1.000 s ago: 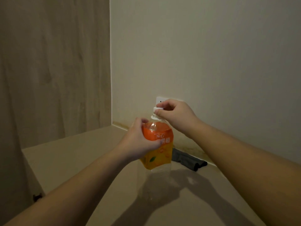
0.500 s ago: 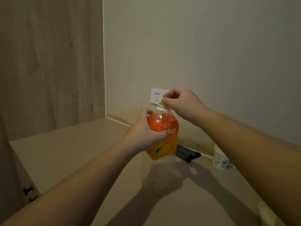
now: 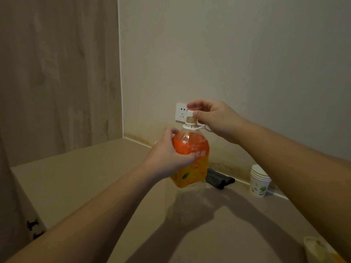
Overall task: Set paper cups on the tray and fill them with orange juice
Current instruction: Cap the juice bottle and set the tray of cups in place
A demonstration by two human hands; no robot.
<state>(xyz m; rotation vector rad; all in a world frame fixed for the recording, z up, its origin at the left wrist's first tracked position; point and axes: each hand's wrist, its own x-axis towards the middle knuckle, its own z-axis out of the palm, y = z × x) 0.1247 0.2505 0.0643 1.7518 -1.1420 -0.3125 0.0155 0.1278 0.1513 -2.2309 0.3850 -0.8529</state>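
Observation:
An orange juice bottle (image 3: 191,168) with an orange and yellow label stands upright on the beige counter (image 3: 95,177); its clear lower part looks empty. My left hand (image 3: 169,154) grips the bottle around the label. My right hand (image 3: 214,118) pinches the white cap (image 3: 190,112), which sits just above the bottle's bare threaded neck. A stack of white paper cups (image 3: 259,181) with a green print stands at the back right by the wall. At the bottom right corner a pale cup rim (image 3: 313,247) shows. No tray is in view.
A dark folded cloth (image 3: 218,179) lies behind the bottle by the wall. A white wall socket (image 3: 181,112) sits behind the cap. A wood-grain panel (image 3: 57,73) closes the left side. The counter's left edge drops off near black handles (image 3: 33,228).
My right hand has lifted the cap up off the neck, which now shows bare. The view has shifted right and the paper cup stack has come into sight.

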